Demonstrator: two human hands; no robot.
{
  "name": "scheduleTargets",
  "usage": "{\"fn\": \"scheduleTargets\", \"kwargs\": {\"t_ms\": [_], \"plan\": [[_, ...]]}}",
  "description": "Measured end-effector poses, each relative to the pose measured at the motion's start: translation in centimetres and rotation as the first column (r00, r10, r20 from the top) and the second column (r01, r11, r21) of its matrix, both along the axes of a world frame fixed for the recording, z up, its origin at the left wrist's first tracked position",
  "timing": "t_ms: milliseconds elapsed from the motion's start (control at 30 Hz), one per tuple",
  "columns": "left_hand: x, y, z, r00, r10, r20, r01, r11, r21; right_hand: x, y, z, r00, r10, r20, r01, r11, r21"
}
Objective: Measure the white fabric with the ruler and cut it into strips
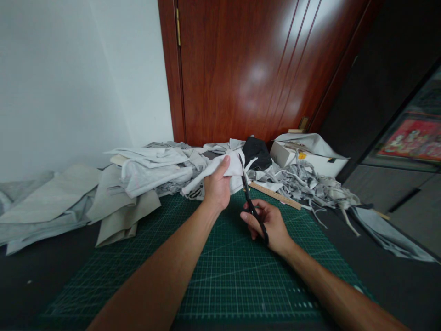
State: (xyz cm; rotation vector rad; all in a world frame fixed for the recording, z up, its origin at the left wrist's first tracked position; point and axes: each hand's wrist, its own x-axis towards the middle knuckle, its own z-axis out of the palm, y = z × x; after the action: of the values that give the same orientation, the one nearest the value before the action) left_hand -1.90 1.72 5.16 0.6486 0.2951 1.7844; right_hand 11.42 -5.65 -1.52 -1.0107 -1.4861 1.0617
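My left hand (217, 186) grips a piece of white fabric (236, 165), the thumb pressed on top and the other fingers hidden beneath. In my right hand (270, 220) is a pair of black-handled scissors (247, 191), its blades pointing away from me. The blades meet the right edge of the fabric, where a narrow strip sticks out beside them. Both hands are above a green cutting mat (220, 276) with a pale grid.
Folded grey-white fabric (155, 168) is piled behind and left of my left hand. Beige pieces (120, 225) overlap the mat's left edge. A wooden ruler (275, 195), tangled scraps (310, 184), black cloth (257, 152) and a white box (327, 164) are at the right and back.
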Motion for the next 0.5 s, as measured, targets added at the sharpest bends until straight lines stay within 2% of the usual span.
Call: {"fn": "scheduleTargets", "kwargs": {"t_ms": [167, 500], "plan": [[-0.06, 0.18, -0.08, 0.998, 0.054, -0.012, -0.053, 0.998, 0.044, 0.02, -0.07, -0.03, 1.000, 0.009, -0.009, -0.009, 1.000, -0.002], [0.07, 0.08, -0.14, 0.995, 0.070, -0.070, -0.067, 0.997, 0.040, -0.04, -0.18, 0.01, 0.999, 0.030, -0.028, -0.030, 0.999, -0.013]]}}
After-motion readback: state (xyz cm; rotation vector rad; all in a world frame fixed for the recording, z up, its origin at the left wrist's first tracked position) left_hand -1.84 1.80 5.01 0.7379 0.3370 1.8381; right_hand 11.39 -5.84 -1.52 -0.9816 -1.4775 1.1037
